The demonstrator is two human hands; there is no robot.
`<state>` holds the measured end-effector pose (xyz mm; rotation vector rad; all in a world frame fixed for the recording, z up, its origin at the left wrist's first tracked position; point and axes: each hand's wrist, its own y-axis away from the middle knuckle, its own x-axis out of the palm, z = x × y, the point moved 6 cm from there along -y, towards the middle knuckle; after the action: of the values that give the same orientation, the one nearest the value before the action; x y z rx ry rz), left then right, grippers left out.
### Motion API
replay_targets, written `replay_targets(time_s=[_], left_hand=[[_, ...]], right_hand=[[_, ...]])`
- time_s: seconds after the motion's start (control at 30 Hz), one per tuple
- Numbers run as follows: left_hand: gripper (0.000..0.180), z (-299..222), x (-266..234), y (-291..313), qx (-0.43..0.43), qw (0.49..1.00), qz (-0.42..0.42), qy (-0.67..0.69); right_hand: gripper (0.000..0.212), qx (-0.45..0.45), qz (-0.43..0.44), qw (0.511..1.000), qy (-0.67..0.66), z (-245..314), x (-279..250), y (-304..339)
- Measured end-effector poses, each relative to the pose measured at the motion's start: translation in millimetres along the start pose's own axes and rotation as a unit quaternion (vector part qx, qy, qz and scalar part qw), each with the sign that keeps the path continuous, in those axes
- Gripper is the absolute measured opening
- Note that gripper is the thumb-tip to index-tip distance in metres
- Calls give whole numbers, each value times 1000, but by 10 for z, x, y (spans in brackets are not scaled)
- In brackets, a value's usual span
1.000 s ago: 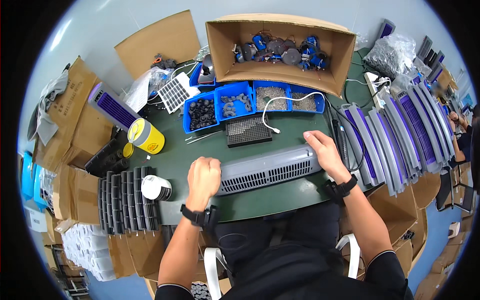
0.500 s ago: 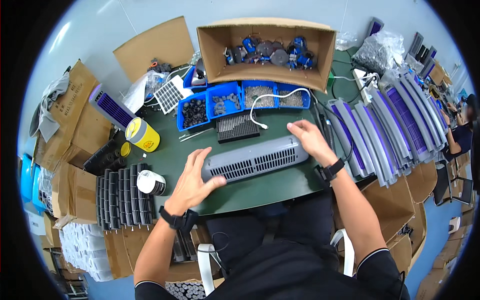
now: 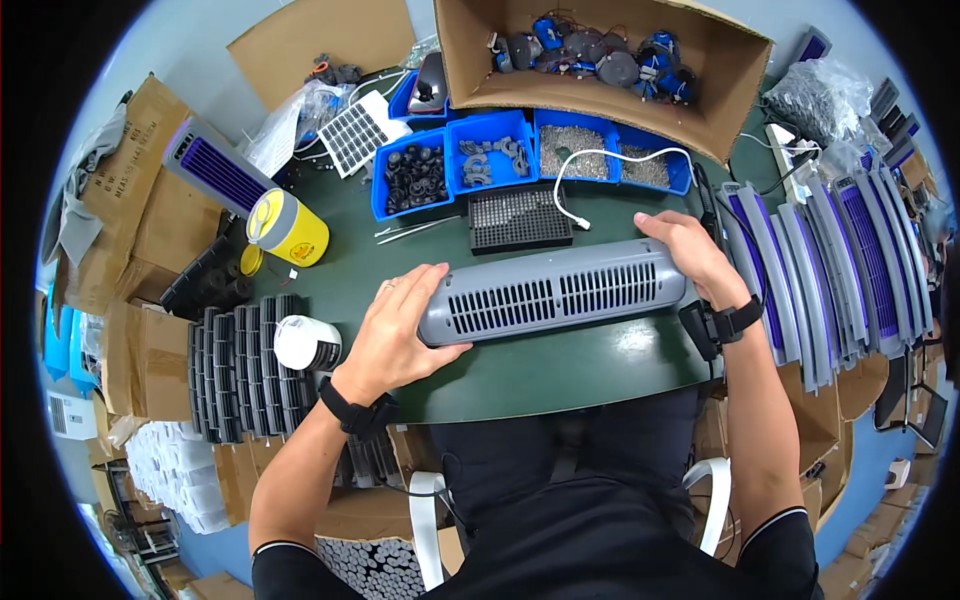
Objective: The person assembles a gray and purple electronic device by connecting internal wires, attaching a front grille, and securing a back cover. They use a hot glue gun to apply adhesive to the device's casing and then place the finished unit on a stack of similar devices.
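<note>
A long grey plastic housing [image 3: 555,288] with two slotted vents lies crosswise on the green table, vents upward. My left hand [image 3: 398,330] grips its left end, fingers on the far edge and thumb at the near edge. At the other end my right hand [image 3: 692,255] clasps the housing; some of its fingers are hidden behind the end. Just beyond it sit a black perforated block [image 3: 520,220] and a white cable [image 3: 625,152] with a plug end. Thin metal rods [image 3: 415,231] lie to the left of the block.
Blue bins [image 3: 490,150] of small parts line the back, below a cardboard box [image 3: 735,90] of motors. Grey and purple panels [image 3: 850,265] stack at right. At left are a yellow canister [image 3: 300,235], a white-lidded jar [image 3: 305,343] and black ribbed rollers [image 3: 240,370].
My left hand has closed from a spread pose onto the left end of the housing. My right hand has taken a fuller hold on the right end. The view has shifted.
</note>
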<state>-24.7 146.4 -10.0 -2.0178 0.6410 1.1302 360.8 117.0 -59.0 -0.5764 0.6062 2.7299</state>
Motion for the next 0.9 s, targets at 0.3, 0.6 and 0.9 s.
replay_targets(time_s=[0.3, 0.6, 0.9], left_hand=[[97, -178, 110, 173, 13, 998, -46, -35], [77, -350, -328, 91, -26, 992, 125, -12], [28, -226, -225, -1520, -116, 975, 139, 129]], right_hand=[[51, -99, -52, 994, -16, -68, -39, 222], [58, -172, -120, 977, -27, 1, -45, 697], [20, -320, -224, 920, 13, -245, 274, 1500]])
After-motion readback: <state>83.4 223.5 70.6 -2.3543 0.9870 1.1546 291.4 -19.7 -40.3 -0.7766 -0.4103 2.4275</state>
